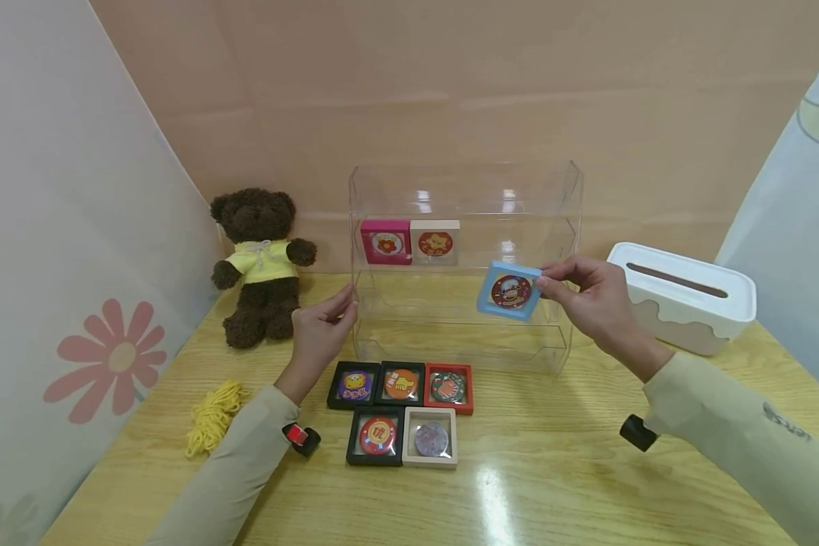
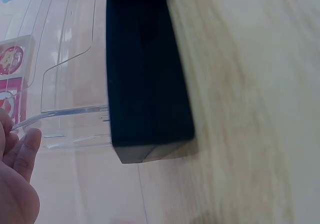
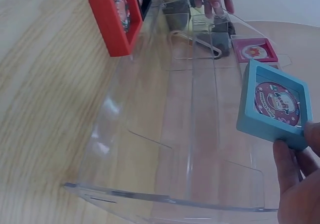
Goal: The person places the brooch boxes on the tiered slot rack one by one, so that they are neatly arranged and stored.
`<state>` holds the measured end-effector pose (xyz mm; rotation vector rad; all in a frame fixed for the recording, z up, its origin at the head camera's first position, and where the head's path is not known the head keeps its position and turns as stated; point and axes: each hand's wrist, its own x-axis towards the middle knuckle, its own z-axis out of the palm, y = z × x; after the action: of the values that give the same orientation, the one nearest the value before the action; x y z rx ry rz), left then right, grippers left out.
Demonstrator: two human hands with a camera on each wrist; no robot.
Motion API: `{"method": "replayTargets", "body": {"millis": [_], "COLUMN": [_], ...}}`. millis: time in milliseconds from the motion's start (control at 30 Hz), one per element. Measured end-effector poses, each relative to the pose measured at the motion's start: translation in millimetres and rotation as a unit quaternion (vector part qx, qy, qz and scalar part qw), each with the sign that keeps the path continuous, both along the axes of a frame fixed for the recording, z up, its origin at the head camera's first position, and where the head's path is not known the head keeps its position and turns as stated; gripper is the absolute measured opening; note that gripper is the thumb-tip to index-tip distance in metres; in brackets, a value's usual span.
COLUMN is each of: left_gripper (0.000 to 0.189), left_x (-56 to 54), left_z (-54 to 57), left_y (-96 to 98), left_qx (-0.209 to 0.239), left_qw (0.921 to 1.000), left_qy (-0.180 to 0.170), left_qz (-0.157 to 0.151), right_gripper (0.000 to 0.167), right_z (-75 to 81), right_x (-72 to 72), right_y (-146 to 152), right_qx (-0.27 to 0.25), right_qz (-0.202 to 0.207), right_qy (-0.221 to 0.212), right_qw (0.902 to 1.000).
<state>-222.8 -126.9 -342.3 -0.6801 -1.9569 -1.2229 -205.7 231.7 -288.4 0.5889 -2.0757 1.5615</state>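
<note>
My right hand (image 1: 590,296) pinches a light blue square frame (image 1: 486,303) by its right corner, in front of the clear tiered display rack (image 1: 450,353). A round dark red badge shows inside the frame, which is tilted. In the right wrist view, thumb and fingers hold the blue frame (image 3: 248,104) over the rack. At the rack's left side, my left hand (image 1: 321,330) pinches its upright edge, and in the left wrist view the fingers (image 2: 27,151) close on the clear edge. A pink frame (image 1: 385,259) and a white frame (image 1: 434,259) stand side by side on one tier.
Before the rack lie several framed badges, among them a red frame (image 1: 468,390) and a beige frame (image 1: 408,436). A brown teddy bear (image 1: 255,216) sits at left, behind yellow yarn (image 1: 214,417). A white tissue box (image 1: 682,284) stands at right.
</note>
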Motion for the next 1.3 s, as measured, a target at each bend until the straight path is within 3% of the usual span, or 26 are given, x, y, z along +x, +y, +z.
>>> {"method": "replayTargets", "body": {"millis": [133,333,500,767,1300], "left_gripper": [0.028,0.027,0.027,0.027,0.027], "left_x": [-0.9,-3.5,-2.9,-2.7,-4.5], "left_z": [-0.1,-0.4,-0.4,-1.1,-3.1], "left_y": [0.1,0.1,0.3,0.6,0.2], "left_qx": [-0.001,0.009,0.008,0.006,0.008], "left_qw": [1.0000,0.9999,1.0000,1.0000,0.9999], "left_qy": [0.003,0.001,0.004,0.000,0.008], "left_qz": [0.003,-0.005,0.002,0.006,0.003], "right_gripper": [0.005,0.004,0.003,0.004,0.003], "right_z": [4.7,12.3,16.5,22.5,42.0], "right_x": [-6.7,-16.6,-21.7,-26.8,-42.4], "right_y": [-2,-6,-9,-18,-29], "right_qx": [-0.009,-0.063,-0.039,-0.044,-0.035], "right_qz": [-0.017,-0.030,-0.058,-0.058,-0.139], "right_qy": [0.005,-0.009,-0.005,-0.003,0.009], "right_qw": [0.9998,0.9975,0.9976,0.9973,0.9896]}}
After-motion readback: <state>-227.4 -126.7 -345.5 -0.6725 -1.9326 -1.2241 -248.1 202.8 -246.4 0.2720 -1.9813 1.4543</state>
